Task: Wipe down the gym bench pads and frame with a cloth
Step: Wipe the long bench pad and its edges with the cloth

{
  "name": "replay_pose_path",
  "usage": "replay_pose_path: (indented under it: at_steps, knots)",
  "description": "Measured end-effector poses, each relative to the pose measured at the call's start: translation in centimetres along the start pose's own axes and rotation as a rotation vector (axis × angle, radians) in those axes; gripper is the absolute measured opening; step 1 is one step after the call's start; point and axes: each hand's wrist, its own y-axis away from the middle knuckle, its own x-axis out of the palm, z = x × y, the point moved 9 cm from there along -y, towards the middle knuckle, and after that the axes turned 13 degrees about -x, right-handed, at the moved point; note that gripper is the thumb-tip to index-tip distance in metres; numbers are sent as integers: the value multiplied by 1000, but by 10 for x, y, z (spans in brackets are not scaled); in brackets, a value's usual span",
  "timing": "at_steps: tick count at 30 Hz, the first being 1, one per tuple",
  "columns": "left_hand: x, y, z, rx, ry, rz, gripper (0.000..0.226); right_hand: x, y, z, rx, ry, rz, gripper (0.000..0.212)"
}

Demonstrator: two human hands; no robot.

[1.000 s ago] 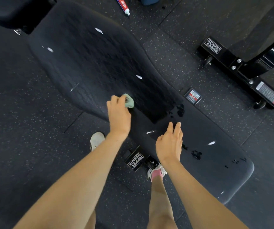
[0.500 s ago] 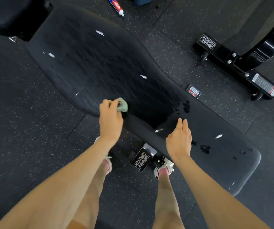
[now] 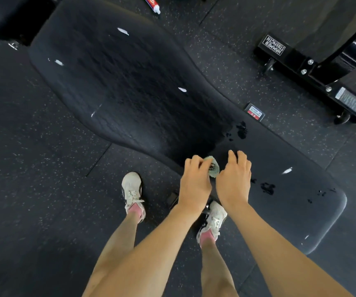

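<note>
A person's left hand [image 3: 195, 183] pinches a small green cloth [image 3: 213, 168] in curled fingers at the near edge of the black padded surface [image 3: 130, 93]. The right hand [image 3: 234, 181] is just right of the cloth, fingers loosely bent. A tube [image 3: 152, 4] lies on the far floor [image 3: 33, 168].

Dim, low-contrast scene: the black pad [image 3: 130, 93] and floor [image 3: 33, 189] swallow detail. A glare streak sits on the glossy frame [image 3: 353, 54] at upper right. Straight lines bow toward the edges. The left hand [image 3: 195, 183] and right hand [image 3: 234, 181] are slightly motion-smeared.
</note>
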Motion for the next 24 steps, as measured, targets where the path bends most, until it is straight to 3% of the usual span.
replay_pose_path:
  at_steps: [3,5,7,9,12,16,24]
  knots:
    - [-24,-6,1,48,-50,-36,39,-9,-3,-4,-158,106,72,62]
    - [-63,-21,25,-51,-66,-195,37,-12,-4,-7,-230,147,118,63]
    - [-105,-37,70,-256,-59,-396,36,-15,-4,-9,-293,178,140,62]
    - [-126,-51,103,-364,-50,-456,40,-14,-3,-9,-324,204,153,61]
    - [-113,-44,103,-355,-2,-491,41,-10,-1,-11,-362,219,134,61]
    - [-59,-3,65,-322,99,-470,43,-3,10,-12,-386,227,157,63]
    - [18,46,9,-112,105,-153,48,-6,25,-22,-368,235,151,61]
